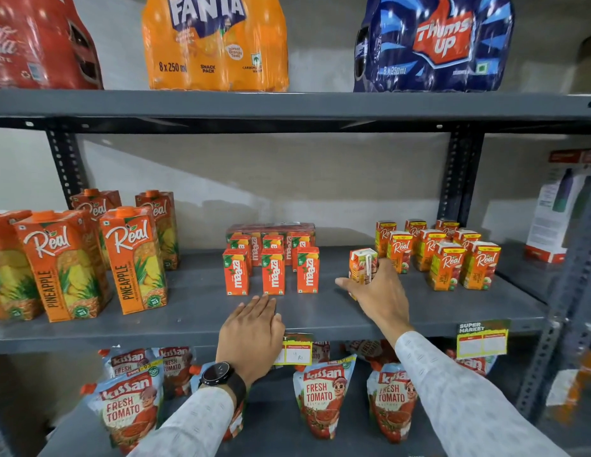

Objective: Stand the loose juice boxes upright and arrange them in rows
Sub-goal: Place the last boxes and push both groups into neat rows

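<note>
My right hand (376, 291) grips a small Real juice box (361, 263), held tilted just above the grey middle shelf (195, 311), left of a standing group of several small Real boxes (446, 255). Orange Maaza boxes (272, 270) stand upright in rows at the shelf's centre, with a shrink-wrapped Maaza pack (271, 229) behind them. My left hand (251, 328), with a black watch on the wrist, lies flat on the shelf's front edge just before the Maaza rows, holding nothing.
Tall Real pineapple cartons (132, 258) stand at the left. Fanta (215, 41), Thums Up (436, 41) and a red pack fill the top shelf. Kissan tomato pouches (324, 397) lie on the lower shelf. A metal upright (459, 176) rises at the right rear.
</note>
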The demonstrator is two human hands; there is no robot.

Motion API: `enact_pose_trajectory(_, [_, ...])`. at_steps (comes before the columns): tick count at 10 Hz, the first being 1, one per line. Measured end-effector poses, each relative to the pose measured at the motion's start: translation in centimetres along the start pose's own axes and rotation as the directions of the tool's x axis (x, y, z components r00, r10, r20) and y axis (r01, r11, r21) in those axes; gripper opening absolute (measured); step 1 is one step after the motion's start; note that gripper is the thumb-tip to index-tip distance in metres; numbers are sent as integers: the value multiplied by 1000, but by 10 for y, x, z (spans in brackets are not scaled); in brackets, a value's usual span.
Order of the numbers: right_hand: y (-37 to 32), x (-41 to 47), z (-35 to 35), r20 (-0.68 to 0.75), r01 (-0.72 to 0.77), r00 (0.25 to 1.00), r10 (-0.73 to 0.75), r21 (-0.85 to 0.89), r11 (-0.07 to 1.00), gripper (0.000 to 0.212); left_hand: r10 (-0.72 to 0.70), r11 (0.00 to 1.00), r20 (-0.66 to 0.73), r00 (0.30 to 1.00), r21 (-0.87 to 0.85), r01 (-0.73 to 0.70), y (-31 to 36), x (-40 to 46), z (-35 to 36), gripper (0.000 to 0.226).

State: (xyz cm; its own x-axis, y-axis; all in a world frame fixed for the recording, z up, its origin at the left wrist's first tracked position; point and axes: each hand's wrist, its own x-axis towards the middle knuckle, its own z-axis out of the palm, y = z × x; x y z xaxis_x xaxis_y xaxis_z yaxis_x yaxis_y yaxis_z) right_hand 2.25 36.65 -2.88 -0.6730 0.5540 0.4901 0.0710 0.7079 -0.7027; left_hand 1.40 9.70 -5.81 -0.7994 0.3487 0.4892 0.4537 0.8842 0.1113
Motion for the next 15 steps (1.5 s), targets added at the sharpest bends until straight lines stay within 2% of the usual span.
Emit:
enact_pose_trajectory(2, [7,1,2,13,26,1000,-27,69,997,58,1,1000,-2,1000,7,-1,0,-1,0,64])
enact_pose_trajectory(3, [5,1,2,12,8,1000,-9,89,996,70,1,1000,0,1000,9,-1,0,-1,0,64])
enact_pose_trajectory(5, [8,2,1,18,40,999,-42,108,993,55,1,1000,0,1000,-4,-1,0,-1,-1,64])
enact_pose_trajectory(6, [6,2,0,10,26,1000,-28,132,991,65,0,1000,0,1000,-6,0,0,-1,0,65])
enact_pose_trajectory(8, [9,2,-1,42,26,998,-35,215,976,67,1,1000,-22,1000,-7,-1,-1,-1,2,70])
enact_pose_trajectory(11, [5,-1,1,-21,29,999,-26,125,992,88,-9,1000,-20,1000,-13,9,-2,1,4,70])
enact_pose_trajectory(12, [4,-3,3,-57,34,998,-32,45,998,89,-7,1000,-19,1000,-13,6,-1,1,4,71])
enact_pose_trajectory(15, [11,3,-14,-167,-26,986,23,-17,1000,61,1,1000,-22,1000,-14,-2,-1,-1,1,66])
